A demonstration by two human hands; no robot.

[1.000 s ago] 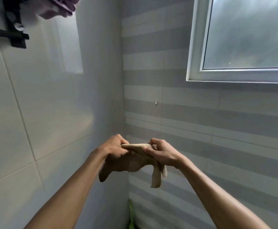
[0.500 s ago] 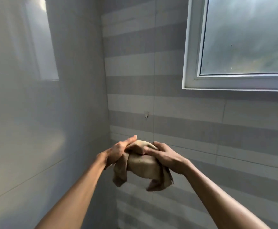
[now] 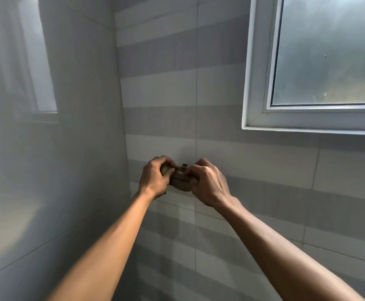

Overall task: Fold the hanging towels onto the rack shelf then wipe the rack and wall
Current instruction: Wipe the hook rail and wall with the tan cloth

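Glossy tiled wall point(image 3: 46, 170): at left, window reflection carried. Left hand point(image 3: 155, 177): fingers curled, one end of cloth gripped. Beige cloth point(image 3: 180, 181): bunched small between both hands, held up close to striped wall point(image 3: 199, 94). Right hand point(image 3: 207, 181): fingers curled, other end pinched. White-framed window point(image 3: 253, 83): upper right.

A white-framed frosted window point(image 3: 320, 68) sits upper right, its reflection point(image 3: 36, 61) at left.
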